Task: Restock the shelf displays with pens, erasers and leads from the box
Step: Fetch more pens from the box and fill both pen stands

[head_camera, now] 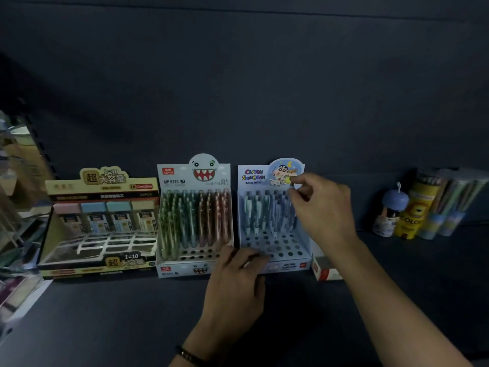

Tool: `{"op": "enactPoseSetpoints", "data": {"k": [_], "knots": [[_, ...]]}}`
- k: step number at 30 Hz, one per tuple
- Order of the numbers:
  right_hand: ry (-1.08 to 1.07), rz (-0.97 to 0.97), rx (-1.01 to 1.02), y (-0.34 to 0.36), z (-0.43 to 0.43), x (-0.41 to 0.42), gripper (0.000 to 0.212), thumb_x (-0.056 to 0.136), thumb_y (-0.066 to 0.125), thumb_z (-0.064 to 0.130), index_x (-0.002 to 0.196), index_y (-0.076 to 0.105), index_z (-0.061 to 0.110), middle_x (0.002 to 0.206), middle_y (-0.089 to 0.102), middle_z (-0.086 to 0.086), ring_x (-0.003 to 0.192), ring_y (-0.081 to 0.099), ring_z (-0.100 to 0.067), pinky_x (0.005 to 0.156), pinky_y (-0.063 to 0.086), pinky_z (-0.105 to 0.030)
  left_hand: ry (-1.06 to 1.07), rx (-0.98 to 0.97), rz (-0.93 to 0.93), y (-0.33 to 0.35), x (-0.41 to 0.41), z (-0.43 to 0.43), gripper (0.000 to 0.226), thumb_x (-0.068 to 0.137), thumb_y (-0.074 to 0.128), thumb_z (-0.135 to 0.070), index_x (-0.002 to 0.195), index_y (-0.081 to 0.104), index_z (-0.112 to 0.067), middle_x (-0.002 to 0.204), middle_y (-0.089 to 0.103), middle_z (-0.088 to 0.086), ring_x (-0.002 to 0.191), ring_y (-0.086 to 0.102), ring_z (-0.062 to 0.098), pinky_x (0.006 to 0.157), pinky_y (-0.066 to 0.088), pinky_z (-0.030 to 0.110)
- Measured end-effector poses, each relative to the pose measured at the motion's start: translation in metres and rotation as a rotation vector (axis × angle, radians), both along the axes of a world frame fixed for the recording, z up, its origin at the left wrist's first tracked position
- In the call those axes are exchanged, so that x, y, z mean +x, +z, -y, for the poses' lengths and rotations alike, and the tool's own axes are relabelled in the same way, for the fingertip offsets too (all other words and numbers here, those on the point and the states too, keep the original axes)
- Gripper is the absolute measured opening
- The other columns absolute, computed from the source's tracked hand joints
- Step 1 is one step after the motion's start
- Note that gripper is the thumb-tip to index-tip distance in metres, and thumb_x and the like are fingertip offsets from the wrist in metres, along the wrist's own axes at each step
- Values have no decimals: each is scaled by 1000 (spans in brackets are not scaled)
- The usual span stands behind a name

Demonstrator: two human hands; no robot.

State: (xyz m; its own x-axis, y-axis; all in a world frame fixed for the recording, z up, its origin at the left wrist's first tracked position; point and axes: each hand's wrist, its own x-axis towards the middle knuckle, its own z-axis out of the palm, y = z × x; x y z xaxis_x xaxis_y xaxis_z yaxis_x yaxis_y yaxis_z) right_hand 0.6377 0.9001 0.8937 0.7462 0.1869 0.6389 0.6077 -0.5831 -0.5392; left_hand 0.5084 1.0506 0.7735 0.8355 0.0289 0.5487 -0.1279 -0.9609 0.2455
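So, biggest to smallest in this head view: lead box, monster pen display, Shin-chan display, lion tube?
1. lead box
2. monster pen display and Shin-chan display: they look alike
3. lion tube, clearly smallest
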Motion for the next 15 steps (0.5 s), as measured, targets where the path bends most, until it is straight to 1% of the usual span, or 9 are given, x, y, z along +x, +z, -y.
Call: {"op": "enactPoseSetpoints", "data": {"k": [2,6,8,13,15], "knots": [[-10,2,-18,-3,2,5,15,97,74,23,111,78,20,82,77,9,76,71,-9,84,54,-24,9,5,-9,0,0,1,40,90,67,-21,129,71,-27,124,61,-8,116,49,24,99,49,37],[-7,14,-33,-12,-1,11,9,97,74,22,105,78,20,78,76,7,71,71,-10,79,56,-27,5,-5,-10,-3,1,0,43,89,67,-18,130,70,-28,125,61,-8,115,48,23,96,50,38],[-10,35,-43,-15,-3,13,10,97,74,21,105,78,20,78,76,7,70,70,-11,78,56,-28,7,-14,-14,-3,1,0,43,89,67,-18,131,70,-28,126,61,-8,116,48,23,95,50,38],[-35,37,-95,-15,-6,17,14,98,71,21,110,77,18,86,78,2,74,67,-11,76,49,-23,0,-16,-2,-3,0,0,43,87,67,-19,129,69,-29,126,60,-8,114,48,24,96,49,37],[-45,-12,-137,-19,-7,18,13,97,68,20,107,77,18,88,78,0,78,70,-16,75,51,-25,2,-23,-12,-3,0,0,43,88,66,-20,130,69,-30,127,60,-9,114,47,23,96,47,36]]}}
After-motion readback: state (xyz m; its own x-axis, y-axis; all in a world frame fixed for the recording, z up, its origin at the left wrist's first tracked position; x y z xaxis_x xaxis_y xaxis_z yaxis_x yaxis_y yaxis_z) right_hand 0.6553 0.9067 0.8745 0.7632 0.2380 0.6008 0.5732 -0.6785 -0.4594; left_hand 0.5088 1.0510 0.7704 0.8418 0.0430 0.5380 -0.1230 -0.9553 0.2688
